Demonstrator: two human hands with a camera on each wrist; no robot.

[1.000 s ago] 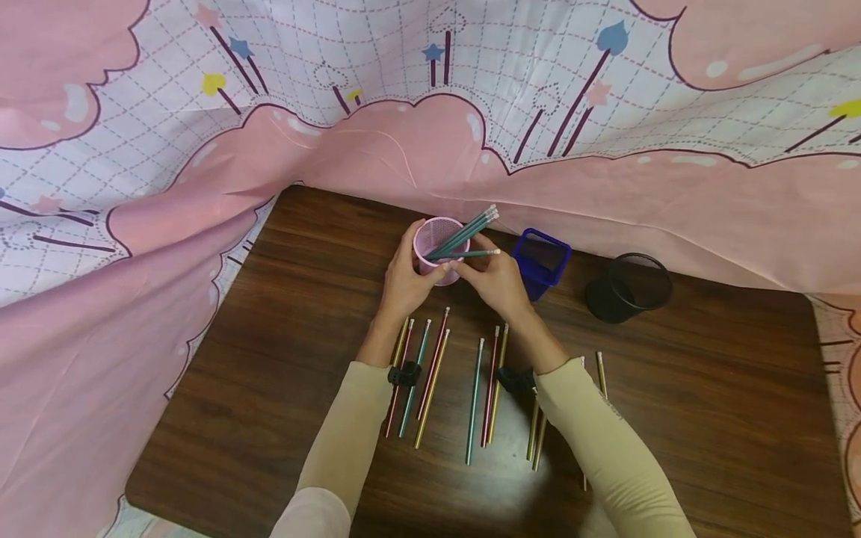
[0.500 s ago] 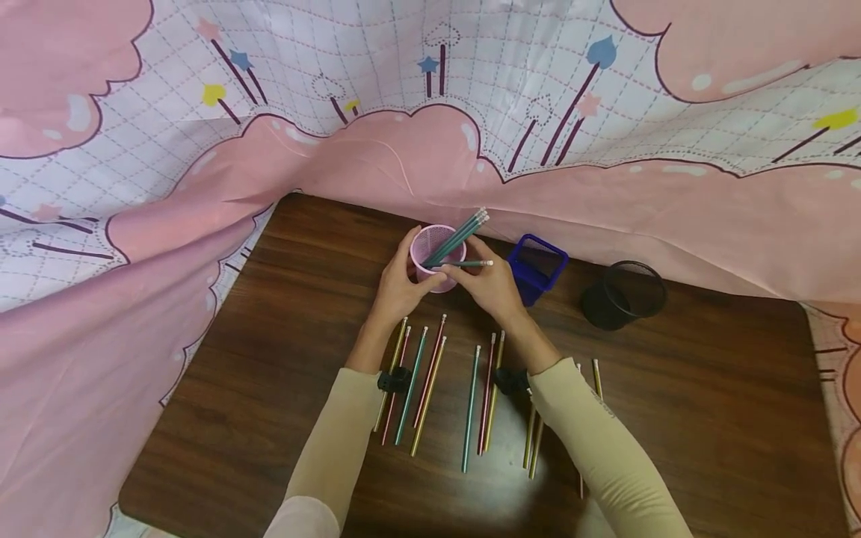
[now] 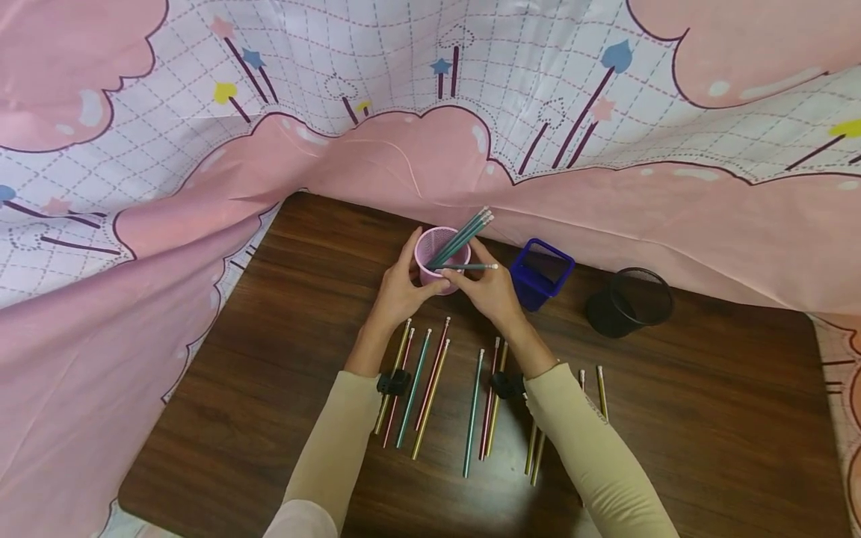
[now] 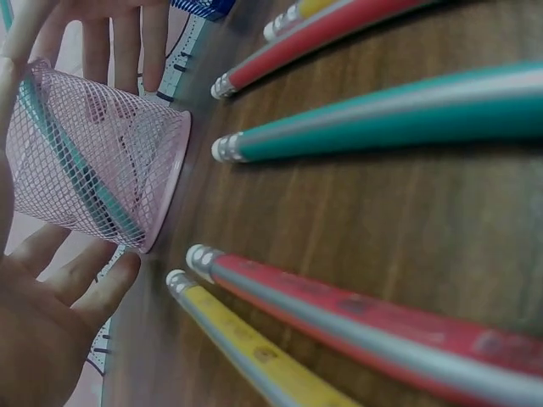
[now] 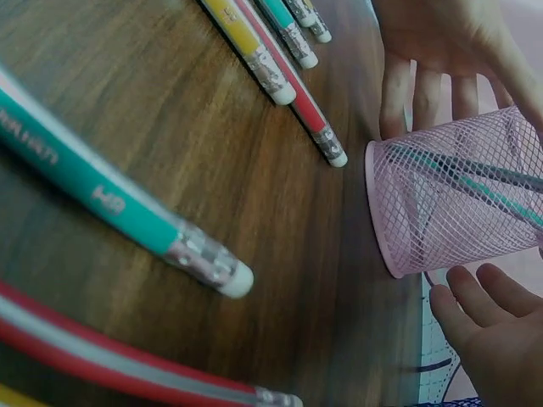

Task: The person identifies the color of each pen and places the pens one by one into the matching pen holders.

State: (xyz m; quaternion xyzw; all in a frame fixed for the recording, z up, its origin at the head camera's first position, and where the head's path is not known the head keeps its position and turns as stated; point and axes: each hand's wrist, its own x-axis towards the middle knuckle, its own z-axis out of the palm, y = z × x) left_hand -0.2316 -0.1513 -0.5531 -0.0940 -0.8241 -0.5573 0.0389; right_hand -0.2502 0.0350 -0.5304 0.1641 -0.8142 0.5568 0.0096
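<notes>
Pink mesh cup [image 3: 432, 242] is near the far edge of the desk [image 3: 289, 359], upright between the 2 hands; whether its base touches the wood I cannot tell. Both grip it: the left hand [image 3: 398, 290] with thumb and fingers around its left side, the right hand [image 3: 494, 290] likewise around its right, the thumbs near each other at the front rim. In the wrist views some of the other fingers are extended beside the mesh. Inside, a bundle of teal pencils [image 3: 460, 240] leans right, and 1 separate teal pencil [image 3: 474, 267] slants lower over the rim by the right thumb.

Just right of the right hand stands a square blue mesh cup [image 3: 527, 294], then a round black mesh cup [image 3: 603, 314]. Nearer the person lie 5 red, gold and teal pencils [image 3: 413, 390], then 3 loose pencils [image 3: 474, 414]; more gold pencils [image 3: 602, 392] lie partly under the right sleeve [image 3: 599, 448]. Behind hangs a pink-and-white patterned cloth [image 3: 430, 161].
</notes>
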